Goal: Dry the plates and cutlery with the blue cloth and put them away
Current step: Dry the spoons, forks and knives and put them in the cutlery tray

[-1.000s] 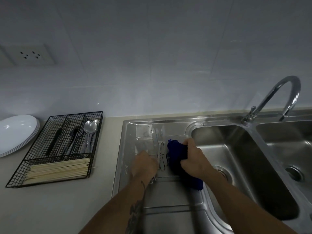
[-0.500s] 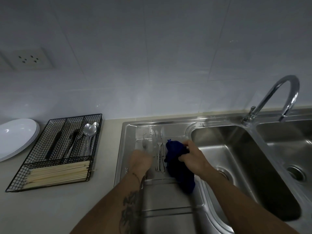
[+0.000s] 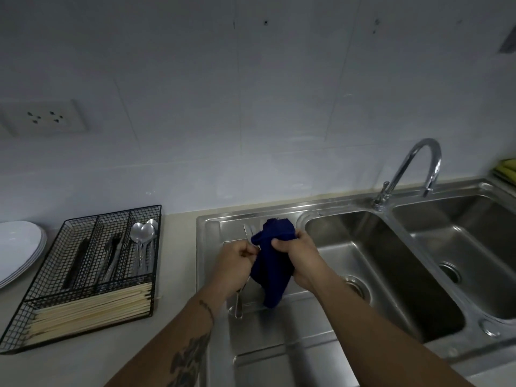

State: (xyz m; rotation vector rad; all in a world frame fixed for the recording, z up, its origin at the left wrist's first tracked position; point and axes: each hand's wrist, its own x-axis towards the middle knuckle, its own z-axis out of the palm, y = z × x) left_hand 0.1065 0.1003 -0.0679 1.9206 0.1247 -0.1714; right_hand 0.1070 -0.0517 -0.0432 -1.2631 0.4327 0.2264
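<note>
My right hand [image 3: 300, 254] grips the dark blue cloth [image 3: 272, 272] above the steel draining board [image 3: 212, 238]. My left hand [image 3: 237, 261] holds a piece of metal cutlery [image 3: 238, 305]; its handle hangs below my wrist and its upper end goes into the cloth. More cutlery [image 3: 248, 231] lies on the draining board behind my hands, mostly hidden. A black wire cutlery tray [image 3: 83, 275] on the counter to the left holds spoons [image 3: 143, 234], dark-handled pieces and pale chopsticks [image 3: 92, 305]. White plates [image 3: 19, 250] are stacked at the far left.
A double steel sink [image 3: 377, 263] with a curved tap [image 3: 413, 169] lies to the right. A wall socket [image 3: 44, 117] sits on the tiled wall at the left. Something yellow-green [image 3: 506, 170] rests at the far right edge.
My left hand has lifted one piece of cutlery off the draining board. My right hand has raised the cloth and brought it against that piece. The view has tilted upward.
</note>
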